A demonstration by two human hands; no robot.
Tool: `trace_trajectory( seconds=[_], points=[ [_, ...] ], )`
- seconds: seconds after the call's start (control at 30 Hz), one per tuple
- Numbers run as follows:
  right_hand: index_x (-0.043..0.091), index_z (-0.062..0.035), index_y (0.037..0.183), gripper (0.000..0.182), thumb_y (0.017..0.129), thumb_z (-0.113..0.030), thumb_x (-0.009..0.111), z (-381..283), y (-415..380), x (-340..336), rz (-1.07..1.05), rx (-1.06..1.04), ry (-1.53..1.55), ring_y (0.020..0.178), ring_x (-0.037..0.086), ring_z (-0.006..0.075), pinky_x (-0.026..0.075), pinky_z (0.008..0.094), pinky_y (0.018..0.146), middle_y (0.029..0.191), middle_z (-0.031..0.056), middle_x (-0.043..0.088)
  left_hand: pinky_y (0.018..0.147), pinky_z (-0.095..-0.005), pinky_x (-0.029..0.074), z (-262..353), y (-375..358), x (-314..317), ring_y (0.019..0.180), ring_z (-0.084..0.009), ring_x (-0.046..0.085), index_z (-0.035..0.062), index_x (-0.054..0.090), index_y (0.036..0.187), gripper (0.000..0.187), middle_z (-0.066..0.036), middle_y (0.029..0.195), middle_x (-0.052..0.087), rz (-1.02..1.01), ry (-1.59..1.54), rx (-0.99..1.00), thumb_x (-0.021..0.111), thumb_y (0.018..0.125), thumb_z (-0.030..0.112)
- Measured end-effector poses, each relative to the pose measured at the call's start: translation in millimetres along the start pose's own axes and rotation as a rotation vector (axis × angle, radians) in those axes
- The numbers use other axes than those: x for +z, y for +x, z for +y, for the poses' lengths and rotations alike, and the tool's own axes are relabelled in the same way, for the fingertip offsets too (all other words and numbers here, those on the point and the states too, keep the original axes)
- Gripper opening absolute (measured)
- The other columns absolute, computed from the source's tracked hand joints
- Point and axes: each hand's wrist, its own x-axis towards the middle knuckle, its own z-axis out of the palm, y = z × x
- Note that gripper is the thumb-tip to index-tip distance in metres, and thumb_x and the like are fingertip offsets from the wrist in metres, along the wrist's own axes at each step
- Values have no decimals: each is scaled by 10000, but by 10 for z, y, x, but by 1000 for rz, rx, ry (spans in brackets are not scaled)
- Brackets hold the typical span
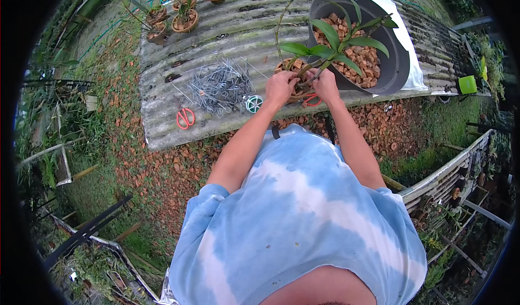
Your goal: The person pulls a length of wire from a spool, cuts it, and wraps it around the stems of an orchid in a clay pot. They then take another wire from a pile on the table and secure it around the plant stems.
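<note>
An orchid [330, 47] with long green leaves and bare stems stands in a clay pot [290, 64] at the table's near edge. My left hand [281, 88] is closed at the base of its stems, on the left side. From the right, my right hand [324, 84] pinches the same stems, the two hands almost touching. My fingers partly hide the pot, and I cannot make out any small item between them. Red-handled scissors [312, 100] lie just below my right hand. A green-and-white spool of tie wire [253, 104] lies left of my left hand.
A heap of bent metal wires [219, 88] and second red-handled scissors [185, 118] lie on the corrugated table [162, 96]. A large grey tub [398, 61] of brick chunks [363, 61] stands right, on a white sheet [414, 77]. Several potted plants [185, 20] are back left.
</note>
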Motion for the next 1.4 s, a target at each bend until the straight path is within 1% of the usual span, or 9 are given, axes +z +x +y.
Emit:
trace_trajectory(
  seconds=[0.1, 0.2, 0.33, 0.6, 0.8, 0.9, 1.2, 1.3, 1.4],
  points=[
    [743, -7, 1144, 192, 993, -95, 663, 180, 24, 107, 85, -191, -144, 720, 666, 401, 521, 456, 674, 828, 168, 705, 800, -427, 578, -2, -2, 6, 930, -316, 732, 123, 804, 1072, 231, -80, 1009, 774, -4, 0, -5, 761, 909, 280],
    [732, 5, 1112, 172, 987, -98, 673, -9, 12, 10, 102, -103, -20, 706, 684, 366, 526, 456, 662, 853, 170, 706, 802, -426, 578, 9, 1, 0, 935, -315, 732, 123, 804, 1075, 232, -77, 1016, 774, -11, 12, -9, 760, 910, 280],
    [746, 6, 1097, 185, 963, -117, 714, -284, 10, -129, -43, 258, 186, 682, 706, 298, 530, 424, 640, 798, 167, 717, 805, -427, 578, 6, 1, -6, 938, -318, 730, 124, 803, 1072, 228, -70, 1022, 773, -8, 18, -7, 757, 911, 278],
    [780, 28, 966, 165, 929, -131, 752, -358, 10, -205, -11, 139, 72, 667, 708, 292, 527, 402, 632, 782, 212, 722, 806, -433, 575, 7, -10, 6, 944, -321, 727, 126, 802, 1064, 216, -67, 1030, 770, -8, 8, -9, 749, 914, 272],
    [767, 18, 1049, 165, 906, -27, 699, -60, 87, -52, 39, -126, -111, 709, 649, 388, 515, 443, 689, 793, 232, 685, 809, -435, 572, 23, -6, 4, 949, -325, 725, 124, 802, 1057, 209, -68, 1028, 770, -5, 0, -13, 750, 912, 266],
    [761, 11, 1088, 205, 904, 9, 670, -70, 119, -38, -50, -106, -47, 785, 647, 389, 507, 451, 731, 849, 224, 692, 808, -439, 572, 7, -3, 15, 951, -328, 724, 122, 801, 1055, 209, -71, 1029, 769, -1, 5, -4, 751, 910, 264],
    [725, -19, 1233, 277, 975, 12, 631, -266, -15, -128, -233, 86, 178, 940, 655, 265, 519, 383, 839, 998, 120, 660, 800, -451, 571, -8, -1, 21, 928, -340, 726, 111, 796, 1048, 210, -89, 1007, 770, 7, 22, -1, 754, 899, 254],
    [714, -8, 1204, 248, 992, -13, 585, -12, -50, 74, -195, 62, 487, 856, 609, 179, 505, 328, 809, 1090, 78, 670, 797, -453, 570, -20, -4, 23, 925, -342, 725, 107, 793, 1036, 204, -94, 1002, 769, 18, 20, 9, 753, 895, 248],
    [700, -25, 1244, 270, 1027, -28, 539, 92, -22, 1, -327, 370, 902, 941, 617, 150, 502, 305, 855, 1124, 42, 685, 793, -453, 570, -35, -7, 39, 921, -346, 727, 103, 793, 1042, 208, -99, 999, 770, 20, 19, 17, 759, 889, 240]
  ],
)
